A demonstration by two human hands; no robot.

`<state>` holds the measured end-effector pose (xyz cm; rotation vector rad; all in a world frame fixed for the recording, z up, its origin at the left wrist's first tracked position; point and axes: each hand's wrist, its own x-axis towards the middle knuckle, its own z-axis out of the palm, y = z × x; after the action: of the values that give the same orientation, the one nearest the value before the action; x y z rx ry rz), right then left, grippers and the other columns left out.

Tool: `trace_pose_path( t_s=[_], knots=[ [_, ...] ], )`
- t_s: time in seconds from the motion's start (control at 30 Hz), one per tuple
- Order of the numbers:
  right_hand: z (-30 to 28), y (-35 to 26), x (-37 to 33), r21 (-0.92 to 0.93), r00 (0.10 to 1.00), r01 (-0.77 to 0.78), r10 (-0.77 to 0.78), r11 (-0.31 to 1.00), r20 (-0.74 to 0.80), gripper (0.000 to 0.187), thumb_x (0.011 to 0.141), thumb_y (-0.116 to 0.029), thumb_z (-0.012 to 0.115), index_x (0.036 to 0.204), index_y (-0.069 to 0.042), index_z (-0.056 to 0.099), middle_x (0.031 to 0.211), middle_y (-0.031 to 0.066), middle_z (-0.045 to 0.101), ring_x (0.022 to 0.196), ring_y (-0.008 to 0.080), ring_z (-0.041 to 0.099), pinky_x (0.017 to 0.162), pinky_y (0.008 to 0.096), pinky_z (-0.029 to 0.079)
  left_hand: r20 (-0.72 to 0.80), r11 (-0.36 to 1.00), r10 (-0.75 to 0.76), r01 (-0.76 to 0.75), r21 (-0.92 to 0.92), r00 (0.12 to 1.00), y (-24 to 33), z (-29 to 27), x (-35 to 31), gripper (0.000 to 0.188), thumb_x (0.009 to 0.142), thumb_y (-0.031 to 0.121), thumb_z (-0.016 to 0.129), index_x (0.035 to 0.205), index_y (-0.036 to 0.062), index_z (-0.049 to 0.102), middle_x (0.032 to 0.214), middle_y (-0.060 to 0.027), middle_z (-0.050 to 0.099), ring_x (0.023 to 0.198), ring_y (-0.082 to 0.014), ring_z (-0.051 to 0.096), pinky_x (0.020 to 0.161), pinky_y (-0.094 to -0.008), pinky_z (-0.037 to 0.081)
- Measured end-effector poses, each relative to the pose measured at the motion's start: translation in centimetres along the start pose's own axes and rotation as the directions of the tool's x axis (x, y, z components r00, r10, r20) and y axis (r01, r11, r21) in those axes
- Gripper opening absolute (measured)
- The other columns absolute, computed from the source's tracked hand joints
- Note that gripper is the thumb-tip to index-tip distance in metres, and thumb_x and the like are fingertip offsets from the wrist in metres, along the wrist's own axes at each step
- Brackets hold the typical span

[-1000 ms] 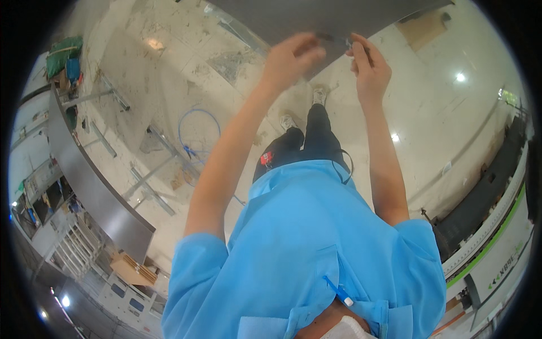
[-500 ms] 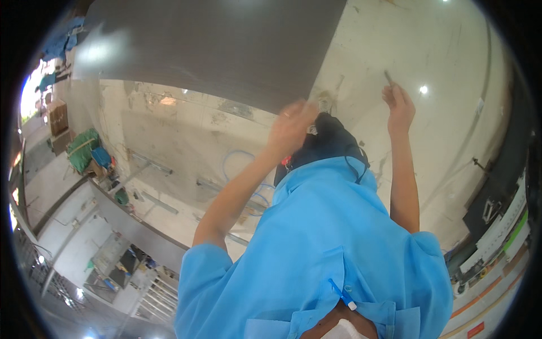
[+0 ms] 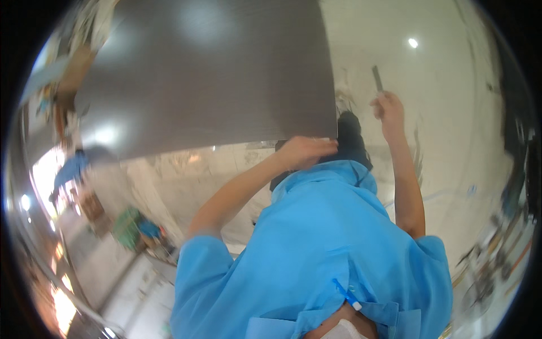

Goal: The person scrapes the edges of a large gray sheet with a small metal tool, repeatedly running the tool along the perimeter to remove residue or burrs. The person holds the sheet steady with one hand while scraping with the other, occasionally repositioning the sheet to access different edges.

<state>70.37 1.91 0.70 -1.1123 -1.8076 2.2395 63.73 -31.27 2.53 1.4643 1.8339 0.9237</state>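
Dark strip (image 3: 377, 79) in right hand (image 3: 389, 112), left hand (image 3: 307, 151) at board corner

Strip is thin, pinched by the right hand's fingers at its near end, rest pointing away from the person. Seen over pale floor (image 3: 451, 118), right of the big dark board (image 3: 226, 73), apart from it. Left hand at board's near right corner, fingers close together; can't tell if touching or pinching the edge. Board smooth, bright reflections, fills upper left. Person: blue shirt (image 3: 316, 226), blue pen (image 3: 345, 294) at collar opening, dark trousers (image 3: 351, 135). Lower left: green bundle (image 3: 127, 227), blurred.
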Motion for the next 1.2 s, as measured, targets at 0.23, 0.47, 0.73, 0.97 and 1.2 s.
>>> trace_pose_path(
  t_s=[0.23, 0.47, 0.73, 0.97, 1.2],
  knots=[
    [11.9, 3.8, -12.2, -0.302, 0.955, 0.134, -0.204, 0.944, -0.214, 0.018, 0.105, -0.016, 0.067, 0.117, -0.005, 0.071, 0.090, 0.0087, 0.078, 0.070, 0.0202, 0.072, 0.065, 0.0332, 0.056, -0.294, 0.978, -0.206, 0.183, -0.104, 0.933, -2.4, -9.7, 2.2, 0.041, 0.095, 0.017, 0.076, 0.136, 0.0110, 0.071, 0.130, -0.0107, 0.075, 0.125, -0.0312, 0.069, 0.105, -0.0448, 0.055],
    [18.3, 6.5, -15.4, -0.654, 0.752, 0.223, -0.555, 0.723, -0.356, 0.010, 0.098, -0.017, 0.072, 0.105, -0.010, 0.075, 0.097, 0.0094, 0.071, 0.083, 0.0364, 0.071, 0.070, 0.0429, 0.058, 0.070, 0.947, 0.246, -0.255, 0.193, 0.967, -3.6, -10.4, 5.1, 0.018, 0.089, 0.011, 0.079, 0.107, 0.0112, 0.079, 0.104, -0.0038, 0.077, 0.103, -0.0283, 0.071, 0.089, -0.0394, 0.058],
    [15.7, 8.5, -14.1, -0.725, 0.604, 0.195, -0.663, 0.661, -0.442, 0.006, 0.099, -0.015, 0.073, 0.103, -0.009, 0.072, 0.097, 0.0086, 0.068, 0.079, 0.0349, 0.070, 0.068, 0.0433, 0.058, -0.010, 0.897, 0.393, -0.381, 0.224, 0.920, -4.4, -7.1, 9.2, 0.011, 0.084, 0.007, 0.081, 0.094, 0.0109, 0.078, 0.095, -0.0016, 0.076, 0.094, -0.0268, 0.069, 0.083, -0.0396, 0.057],
    [18.4, 9.8, -14.1, -0.808, 0.507, 0.093, -0.726, 0.582, -0.465, 0.006, 0.099, -0.013, 0.071, 0.103, -0.009, 0.070, 0.095, 0.0084, 0.067, 0.083, 0.0330, 0.070, 0.068, 0.0421, 0.058, -0.012, 0.853, 0.511, -0.505, 0.129, 0.860, -5.9, -7.3, 9.1, 0.007, 0.085, 0.007, 0.080, 0.091, 0.0095, 0.078, 0.094, -0.0029, 0.075, 0.094, -0.0285, 0.069, 0.084, -0.0399, 0.056],
    [27.5, 13.0, -15.2, -0.845, 0.520, -0.029, -0.714, 0.535, -0.469, 0.007, 0.099, -0.014, 0.068, 0.104, -0.009, 0.069, 0.094, 0.0092, 0.065, 0.082, 0.0311, 0.070, 0.068, 0.0416, 0.059, 0.070, 0.844, 0.526, -0.531, 0.077, 0.847, -9.5, -10.4, 2.5, 0.004, 0.088, 0.004, 0.077, 0.090, 0.0071, 0.076, 0.095, -0.0064, 0.075, 0.097, -0.0310, 0.068, 0.086, -0.0418, 0.055]
  ],
)
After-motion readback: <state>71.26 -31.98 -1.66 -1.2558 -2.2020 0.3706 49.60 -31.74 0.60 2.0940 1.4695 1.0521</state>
